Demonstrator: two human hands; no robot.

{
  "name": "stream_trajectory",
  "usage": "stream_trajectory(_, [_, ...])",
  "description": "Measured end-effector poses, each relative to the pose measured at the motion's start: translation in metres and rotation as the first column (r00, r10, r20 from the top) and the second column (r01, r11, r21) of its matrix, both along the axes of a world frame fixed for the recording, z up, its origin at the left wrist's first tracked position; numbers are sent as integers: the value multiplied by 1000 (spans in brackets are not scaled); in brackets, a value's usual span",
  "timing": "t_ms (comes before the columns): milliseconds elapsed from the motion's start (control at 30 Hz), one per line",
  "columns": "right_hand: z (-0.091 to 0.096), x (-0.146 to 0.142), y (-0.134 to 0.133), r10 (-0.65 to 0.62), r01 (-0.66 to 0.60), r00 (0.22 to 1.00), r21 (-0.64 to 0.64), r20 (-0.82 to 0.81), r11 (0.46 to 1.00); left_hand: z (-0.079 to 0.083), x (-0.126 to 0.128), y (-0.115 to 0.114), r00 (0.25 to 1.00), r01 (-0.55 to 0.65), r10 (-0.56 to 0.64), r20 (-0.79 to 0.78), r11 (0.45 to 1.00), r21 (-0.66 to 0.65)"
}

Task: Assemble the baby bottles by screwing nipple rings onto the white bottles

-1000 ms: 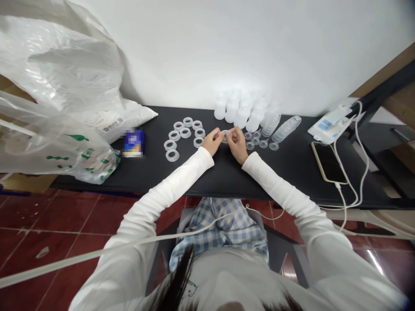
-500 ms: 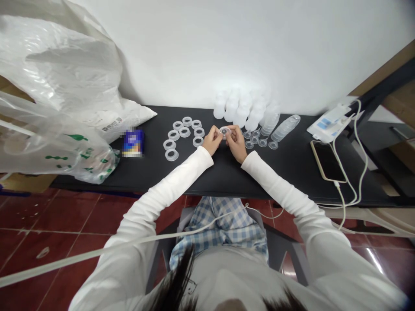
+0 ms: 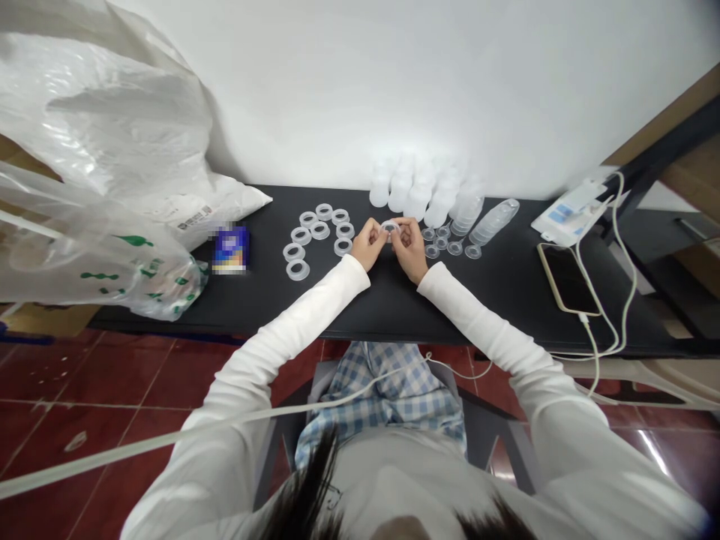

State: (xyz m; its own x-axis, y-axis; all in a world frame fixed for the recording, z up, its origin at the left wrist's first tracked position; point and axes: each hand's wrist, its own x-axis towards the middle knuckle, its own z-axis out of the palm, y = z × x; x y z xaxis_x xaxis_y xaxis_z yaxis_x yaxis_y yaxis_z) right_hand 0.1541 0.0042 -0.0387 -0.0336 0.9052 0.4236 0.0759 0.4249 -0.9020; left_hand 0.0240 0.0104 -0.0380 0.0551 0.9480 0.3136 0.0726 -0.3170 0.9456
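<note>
Between my two hands is a translucent plastic ring (image 3: 390, 226), held just above the table. My left hand (image 3: 367, 244) pinches its left side with thumb and fingers. On the opposite side my right hand (image 3: 410, 249) is closed on it, thumb on the near edge. Whether a thin disc sits inside the ring cannot be made out. Several similar rings (image 3: 298, 269) lie in a loose group left of my left hand. Beyond my right hand are several small clear discs (image 3: 455, 248), flat on the table.
White frosted bottles (image 3: 417, 201) stand along the wall. Stacked clear caps (image 3: 495, 222) lean beside them. A blue box (image 3: 231, 249) and large plastic bags (image 3: 146, 247) are at left. A phone (image 3: 568, 277) with a charging cable lies at right on the black table (image 3: 495, 300).
The ring has tilted a little between my fingers, and its dark centre looks different. My hands stay in almost the same place.
</note>
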Motion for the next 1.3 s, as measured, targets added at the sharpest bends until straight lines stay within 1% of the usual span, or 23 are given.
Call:
stream_trajectory(67, [1,-1,-1,21,-20,999,4,-35,1000,3,-1,0,998,44,-42,52,999,-25])
stream_trajectory(133, [4,-2,-4,66,-66,996,16,-57,998,7,-2,0,995,67,-65,79,998,-12])
stream_trajectory(267, [10,-1,-9,159,-159,987,33,15,987,12,-3,-1,996,61,-61,60,998,11])
stream_trajectory(333, [12,-1,-10,159,-160,986,16,43,987,12,-3,-1,998,50,-50,39,999,-9])
stream_trajectory(467, [14,-2,-9,81,-82,996,17,29,997,7,-5,0,998,54,-54,-7,998,-22])
stream_trajectory(533, [15,-2,-9,19,-21,999,50,28,999,5,-7,1,999,6,-7,-50,1000,-2])
stream_trajectory(600, [15,-1,-9,-57,55,998,90,28,994,5,-10,2,990,-56,60,-129,998,28])
stream_trajectory(733, [15,5,-8,-237,231,971,155,24,961,3,-22,3,929,-127,147,-340,989,79])
stream_trajectory(800, [15,9,-7,-304,296,952,166,27,941,0,-29,3,886,-178,214,-411,976,126])
stream_trajectory(867, [16,12,-6,-323,316,946,155,20,936,-4,-33,3,847,-242,304,-436,951,194])
stream_trajectory(933, [17,13,-6,-317,315,948,141,-4,939,-6,-33,4,822,-288,380,-423,920,266])
stream_trajectory(1000, [18,14,-5,-325,326,945,142,-27,935,-6,-28,8,821,-294,411,-397,900,322])
stream_trajectory(1067, [21,15,-4,-349,350,936,155,-33,924,-3,-17,17,841,-269,397,-368,897,352])
stream_trajectory(1133, [24,18,-2,-362,360,932,168,-21,918,0,-4,33,869,-255,375,-322,899,356])
stream_trajectory(1200, [27,22,1,-366,362,931,178,-14,915,2,8,57,886,-303,394,-245,892,336])
stream_trajectory(1300, [32,30,5,-385,383,922,190,-28,904,-1,18,96,892,-384,425,-153,891,241])
